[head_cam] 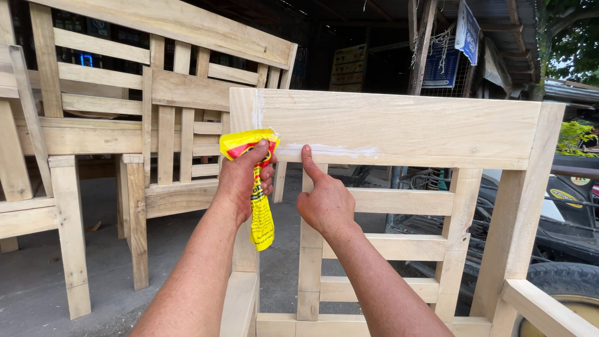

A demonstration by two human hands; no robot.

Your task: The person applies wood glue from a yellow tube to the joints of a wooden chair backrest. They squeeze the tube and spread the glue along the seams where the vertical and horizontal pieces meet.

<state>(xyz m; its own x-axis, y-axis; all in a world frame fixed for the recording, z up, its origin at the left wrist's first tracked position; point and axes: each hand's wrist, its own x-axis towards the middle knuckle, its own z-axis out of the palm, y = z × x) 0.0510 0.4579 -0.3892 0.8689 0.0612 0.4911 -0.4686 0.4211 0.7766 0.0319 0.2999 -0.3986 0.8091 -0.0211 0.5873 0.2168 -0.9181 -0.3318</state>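
Outdoors on a grey concrete yard, unfinished pale wooden furniture frames stand around me. My left hand (244, 181) is closed around a yellow and red pouch (254, 187), thumb up on its top, held against the near frame's left post. My right hand (324, 200) is loosely curled, index finger (308, 161) stretched up and pressing into a white filler streak (331, 150) along the lower edge of the wide top rail (399, 125). Far right, a blue sign (467, 30) hangs from the roof; a yellow board (349, 67) stands in shadow behind.
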